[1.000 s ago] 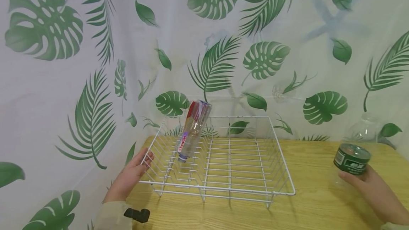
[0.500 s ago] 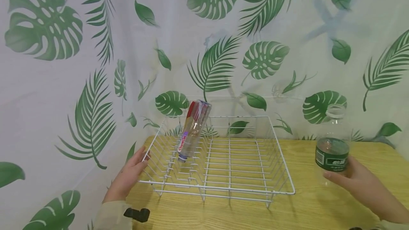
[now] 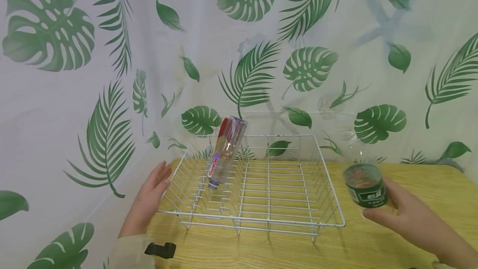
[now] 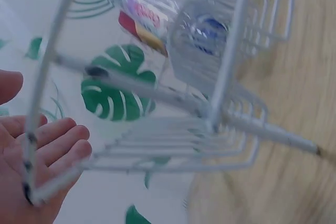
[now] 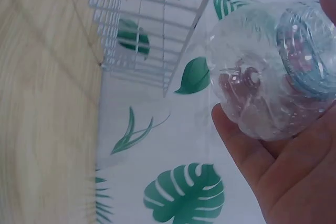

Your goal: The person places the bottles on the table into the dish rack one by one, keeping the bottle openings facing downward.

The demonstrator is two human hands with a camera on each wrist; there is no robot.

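A clear plastic bottle (image 3: 367,194) with a green label is gripped by my right hand (image 3: 408,217). It is held above the table to the right of the white wire dish rack (image 3: 269,221), its neck tilted to the left. In the right wrist view my thumb and fingers curl round the bottle (image 5: 257,72). My left hand (image 3: 147,198) is at the rack's left side with its fingers extended. In the left wrist view the palm (image 4: 23,177) faces the rack's corner; contact cannot be told. Another clear bottle (image 3: 225,152), with a red and yellow label, leans cap-down in the rack's left part.
The rack stands on a light wooden table (image 3: 429,235). A white curtain (image 3: 336,24) with green leaf prints hangs behind the table and along its left side.
My right hand has moved left with the green-labelled bottle, closer to the rack. The left hand has drawn slightly away from the rack's left side. The leaning bottle has stayed put.
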